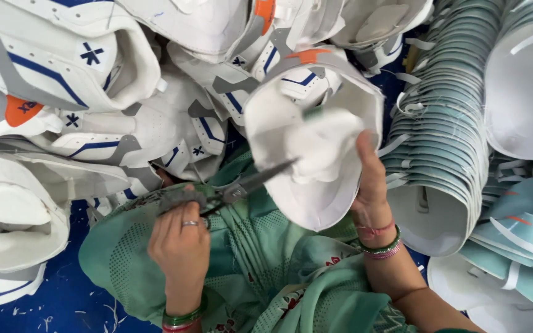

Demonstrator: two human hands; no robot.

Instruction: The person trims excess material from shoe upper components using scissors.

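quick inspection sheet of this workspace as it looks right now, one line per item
surface: blue floor with scattered white scraps and threads; green patterned cloth over the lap
job's things: white shoe upper turned inside out; grey scissors, tips at the upper's lining
clutter: heap of white shoe uppers with blue and orange trim at left and top; nested stack of teal-lined uppers at right
hands: left hand grips the scissors, ring on one finger; right hand holds the upper's edge; bangles on both wrists
cables: nothing seen
surroundings: nothing seen beyond the piles
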